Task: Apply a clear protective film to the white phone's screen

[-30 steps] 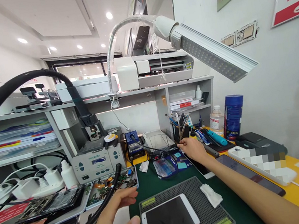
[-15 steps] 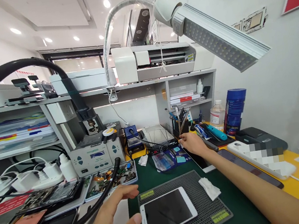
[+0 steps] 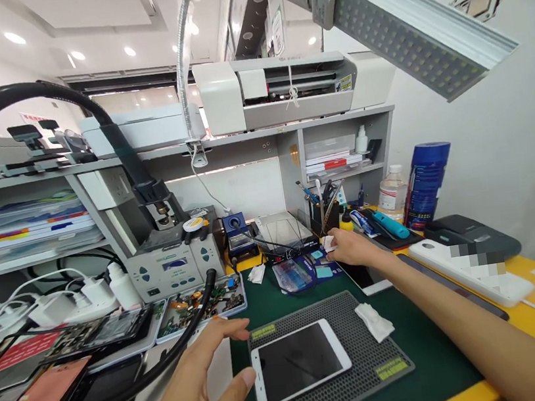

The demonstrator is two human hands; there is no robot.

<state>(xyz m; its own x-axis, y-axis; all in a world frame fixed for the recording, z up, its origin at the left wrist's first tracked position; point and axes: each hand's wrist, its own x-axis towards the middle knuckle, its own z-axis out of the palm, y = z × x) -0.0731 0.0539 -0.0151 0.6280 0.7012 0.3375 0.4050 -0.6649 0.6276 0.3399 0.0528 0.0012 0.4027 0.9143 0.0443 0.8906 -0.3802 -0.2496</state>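
A white phone point(image 3: 301, 363) with a dark screen lies face up on a grey perforated mat point(image 3: 372, 381). My left hand point(image 3: 198, 379) is open at the phone's left side, thumb and fingers apart, with the thumb tip close to its edge. Stretched forward, my right hand point(image 3: 356, 246) is closed with its fingertips on a small white tissue point(image 3: 328, 243), just in front of the black tool holder point(image 3: 324, 214). Beneath that hand lies another phone point(image 3: 365, 279), partly covered. A crumpled white tissue point(image 3: 375, 322) rests on the mat's right side.
A black hose point(image 3: 171, 366) arches over the left side, near my left hand. Behind it stand a hot air station point(image 3: 177, 266) and a tray of small parts point(image 3: 203, 309). To the right are a white power strip point(image 3: 471, 271) and a blue can point(image 3: 427, 184). A lamp point(image 3: 412, 27) hangs above.
The camera view has dipped slightly. A white tissue now shows at my right fingertips, by the tool holder. My left hand stays open beside the phone.
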